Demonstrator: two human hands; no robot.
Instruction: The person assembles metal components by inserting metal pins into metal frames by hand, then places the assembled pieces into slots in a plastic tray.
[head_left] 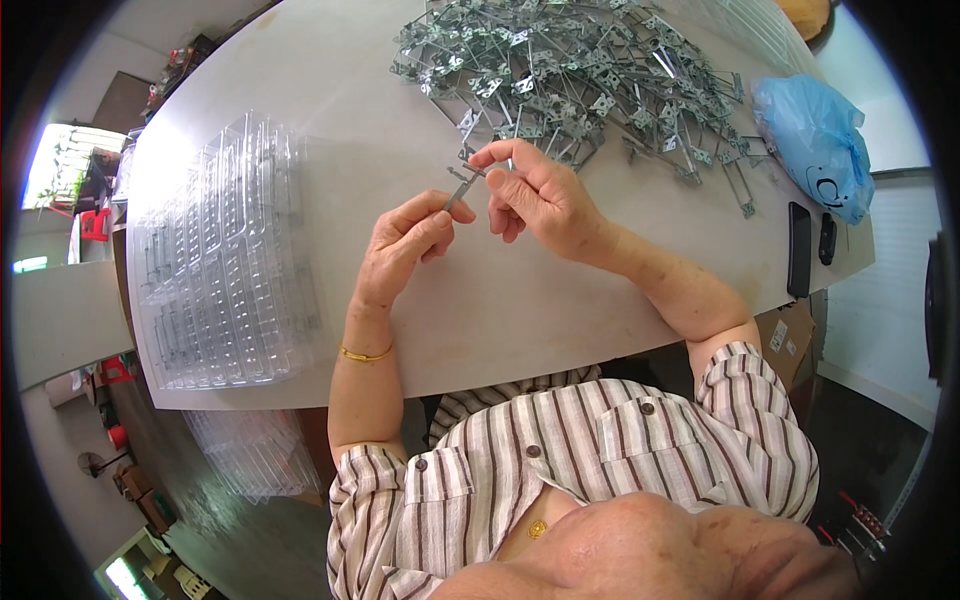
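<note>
Between both hands, above the table, is a small grey metal bracket (461, 188) with a narrow strip and a notched end. My left hand (412, 238) pinches its lower end between thumb and finger. My right hand (535, 195) closes its thumb and forefinger on the upper end. Just beyond the hands lies a large tangled heap of similar thin metal brackets (560, 85). To the left, a stack of clear plastic blister trays (225, 260) rests on the table, with metal pieces showing in some of the slots.
A blue plastic bag (812, 140) sits at the right edge, with a black phone (799, 250) and a small black object (827, 238) nearer me. More clear trays (255, 455) are below the table's left front edge. A cardboard box (785, 340) stands under the right side.
</note>
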